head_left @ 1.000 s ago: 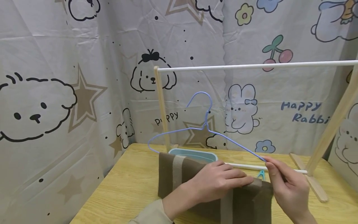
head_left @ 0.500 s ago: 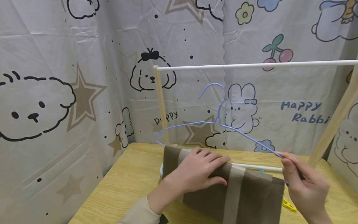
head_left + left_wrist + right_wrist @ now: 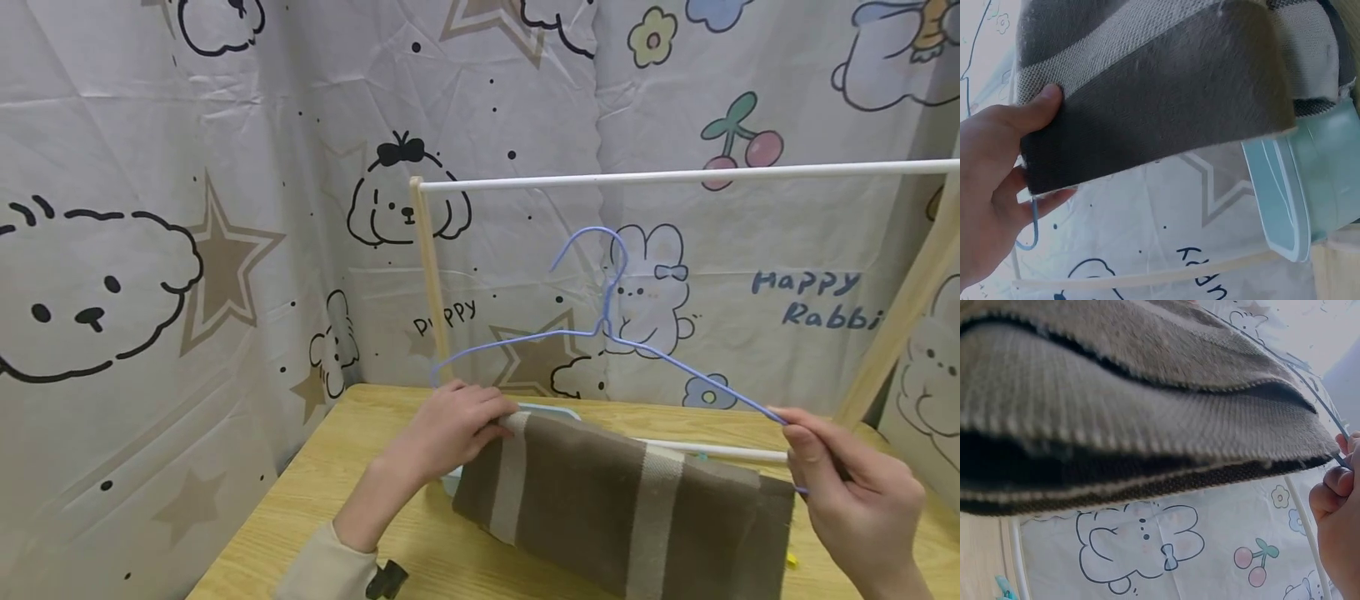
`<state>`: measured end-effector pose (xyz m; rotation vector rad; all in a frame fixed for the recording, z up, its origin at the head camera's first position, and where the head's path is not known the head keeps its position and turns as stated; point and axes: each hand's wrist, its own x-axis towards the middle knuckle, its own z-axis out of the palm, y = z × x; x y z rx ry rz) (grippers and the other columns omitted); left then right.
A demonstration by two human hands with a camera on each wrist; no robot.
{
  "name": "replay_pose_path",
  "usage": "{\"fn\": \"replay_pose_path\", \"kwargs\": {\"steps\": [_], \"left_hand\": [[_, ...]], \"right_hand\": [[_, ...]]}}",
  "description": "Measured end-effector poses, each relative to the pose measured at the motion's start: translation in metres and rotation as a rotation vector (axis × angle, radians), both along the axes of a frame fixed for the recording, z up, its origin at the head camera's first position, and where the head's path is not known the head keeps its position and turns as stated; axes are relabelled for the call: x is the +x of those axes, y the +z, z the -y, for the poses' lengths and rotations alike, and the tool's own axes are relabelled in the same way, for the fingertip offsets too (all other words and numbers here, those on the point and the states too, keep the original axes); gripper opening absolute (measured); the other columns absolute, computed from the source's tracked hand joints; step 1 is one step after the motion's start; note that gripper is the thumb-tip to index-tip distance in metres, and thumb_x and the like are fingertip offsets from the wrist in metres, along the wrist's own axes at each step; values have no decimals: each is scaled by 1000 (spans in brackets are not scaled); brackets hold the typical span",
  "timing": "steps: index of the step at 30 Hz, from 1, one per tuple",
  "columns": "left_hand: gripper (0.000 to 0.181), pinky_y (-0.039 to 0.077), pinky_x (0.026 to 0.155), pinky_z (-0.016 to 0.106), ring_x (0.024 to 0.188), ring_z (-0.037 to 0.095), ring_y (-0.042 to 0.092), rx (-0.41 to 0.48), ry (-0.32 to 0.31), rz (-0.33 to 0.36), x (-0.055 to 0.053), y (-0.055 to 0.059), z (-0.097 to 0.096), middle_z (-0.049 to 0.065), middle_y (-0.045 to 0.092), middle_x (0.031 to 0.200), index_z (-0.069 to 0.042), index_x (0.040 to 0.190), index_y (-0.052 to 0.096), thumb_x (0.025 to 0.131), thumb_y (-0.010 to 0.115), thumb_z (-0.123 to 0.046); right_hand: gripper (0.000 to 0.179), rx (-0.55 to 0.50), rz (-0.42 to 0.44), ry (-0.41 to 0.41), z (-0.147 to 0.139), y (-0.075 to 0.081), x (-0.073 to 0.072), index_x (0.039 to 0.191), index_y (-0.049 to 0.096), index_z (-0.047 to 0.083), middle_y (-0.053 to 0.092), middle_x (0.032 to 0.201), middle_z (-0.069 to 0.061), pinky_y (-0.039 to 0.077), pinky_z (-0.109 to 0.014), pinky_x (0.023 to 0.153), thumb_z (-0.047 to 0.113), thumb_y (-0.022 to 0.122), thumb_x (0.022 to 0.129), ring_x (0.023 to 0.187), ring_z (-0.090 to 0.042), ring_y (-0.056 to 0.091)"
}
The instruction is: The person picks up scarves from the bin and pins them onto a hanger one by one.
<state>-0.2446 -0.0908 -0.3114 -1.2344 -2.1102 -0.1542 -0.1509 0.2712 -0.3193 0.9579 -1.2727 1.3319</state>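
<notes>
Pinching left hand (image 3: 461,421): thumb on the near face of the striped cloth (image 3: 581,492) at its upper left corner, fingers behind, fabric caught between them; whether those fingers also touch the hanger, I cannot tell
Right hand (image 3: 862,483): thumb and forefinger pressed together on the right end of the blue hanger (image 3: 606,318), with the remaining fingers curled in
Striped cloth: brown with pale bands, folded in layers, hanging at the hanger's lower bar, a short piece of which shows between the cloth's right edge and the right hand
Blue hanger: thin wire, upright between the two hands, its hook curving toward the left, below the top rail in the head view
Pale blue bin (image 3: 1329,175): behind the cloth on the left, partly hidden by it
Rack: beyond the hanger, a white top rail (image 3: 675,177) on wooden uprights (image 3: 429,267), with a white lower rail (image 3: 727,452) partly covered by the cloth
Clips: a teal clip (image 3: 1005,586) near the lower rail; a yellow scrap (image 3: 792,561) beside the cloth's right edge, too covered to make out
Tabletop (image 3: 300,508): yellowish wood grain
Curtain (image 3: 487,100): white, printed with puppies, rabbits, stars and cherries
</notes>
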Motion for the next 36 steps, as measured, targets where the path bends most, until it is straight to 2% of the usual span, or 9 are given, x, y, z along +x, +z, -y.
{"fn": "replay_pose_path", "kwargs": {"steps": [5, 9, 13, 16, 20, 24, 28, 31, 36], "left_hand": [[26, 52, 89, 33, 98, 14, 67, 102, -51, -99, -4, 1, 2, -5, 72, 104, -18, 112, 73, 87, 77, -19], [34, 53, 86, 32, 100, 18, 65, 266, -103, -134, -4, 4, 7, 2, 69, 110, -13, 116, 71, 84, 80, -18], [34, 52, 79, 33, 96, 23, 62, 450, -104, -172, -3, 3, 12, 8, 66, 110, -8, 114, 70, 82, 80, -10], [39, 50, 87, 38, 105, 27, 61, 547, -49, -114, -3, -3, 17, 12, 64, 118, -6, 121, 66, 84, 79, -12], [44, 51, 94, 38, 109, 22, 63, 624, 11, 101, -1, -16, 23, 7, 66, 117, -9, 130, 61, 88, 75, -15], [33, 55, 72, 28, 87, 13, 65, 703, -22, 235, 2, -27, 23, 0, 69, 94, -13, 121, 64, 89, 72, -10], [18, 47, 54, 18, 65, 12, 60, 760, -152, 229, 3, -29, 18, 1, 65, 74, -10, 107, 67, 91, 69, -3], [17, 46, 51, 15, 55, 12, 56, 796, -244, 223, 3, -29, 14, 3, 61, 65, -7, 103, 69, 91, 65, 5], [20, 42, 48, 15, 51, 10, 51, 927, -275, 193, 5, -32, 9, 6, 56, 61, -1, 99, 71, 87, 64, 14]], "right_hand": [[14, -4, 20, -10, -4, 3, 0, 93, 59, -33, 53, 62, -2, 27, -12, 47, -20, 58, 87, 54, -2, 43], [15, -11, 13, 57, -6, 2, 1, 94, 58, -34, 49, 58, -3, 25, -12, 45, -20, 58, 88, 52, -3, 42], [15, -19, -2, 91, -4, 1, -1, 93, 59, -34, 51, 60, -4, 26, -12, 45, -20, 59, 87, 53, -4, 43], [15, -21, -21, 110, -3, 0, -2, 92, 59, -34, 54, 62, -5, 26, -12, 46, -19, 60, 87, 54, -5, 44], [16, -19, -22, 97, -3, -2, -2, 91, 60, -33, 58, 66, -5, 26, -12, 46, -18, 61, 87, 53, -4, 44], [16, -13, -27, 91, -2, -2, -3, 91, 60, -32, 63, 71, -6, 27, -12, 47, -17, 62, 87, 54, -4, 44], [16, 16, -40, 52, -3, -1, -3, 90, 62, -30, 66, 73, -6, 27, -11, 48, -14, 64, 88, 54, -3, 44], [17, 30, -42, 33, -5, -1, -2, 91, 63, -30, 62, 69, -4, 26, -11, 48, -13, 64, 88, 54, -2, 42], [15, 14, -51, 64, -3, -1, -5, 90, 63, -29, 66, 71, -6, 27, -11, 48, -15, 64, 87, 54, -3, 42]]}}
